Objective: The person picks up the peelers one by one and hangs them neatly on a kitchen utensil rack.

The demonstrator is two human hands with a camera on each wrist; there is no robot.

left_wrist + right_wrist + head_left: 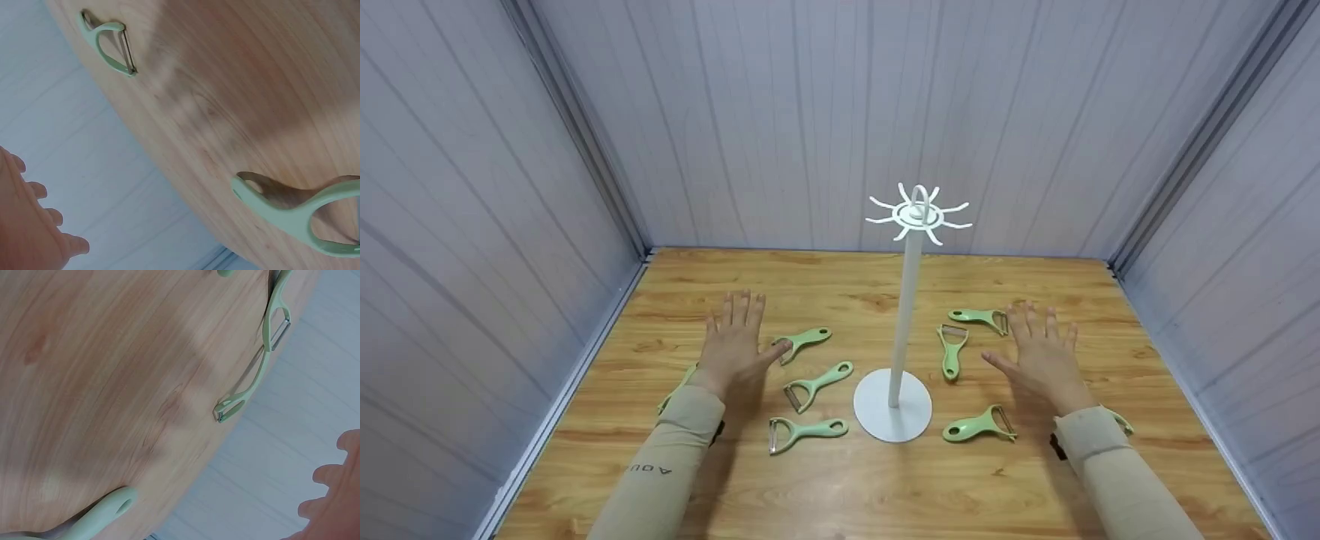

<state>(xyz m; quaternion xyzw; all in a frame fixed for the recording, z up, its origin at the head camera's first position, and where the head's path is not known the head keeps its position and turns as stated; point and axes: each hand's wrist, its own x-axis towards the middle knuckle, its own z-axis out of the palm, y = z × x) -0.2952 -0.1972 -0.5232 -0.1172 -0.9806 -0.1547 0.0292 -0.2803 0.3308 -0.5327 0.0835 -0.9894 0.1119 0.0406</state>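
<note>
In the head view, the left sleeve (664, 457) and wrist hide much of a far-left peeler (678, 385) at eight o'clock from the left hand (733, 345), and the right sleeve (1125, 472) covers most of a far-right peeler (1121, 421) at four o'clock from the right hand (1046, 364). Both sleeves leave the bottom edge, at seven and five o'clock. The left wrist view's edge crops a large peeler (287, 219) at four o'clock; the right's crops a lower peeler (100, 517) at seven.

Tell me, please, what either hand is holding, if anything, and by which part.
Nothing is held; the left hand and right hand are both spread open.
</note>
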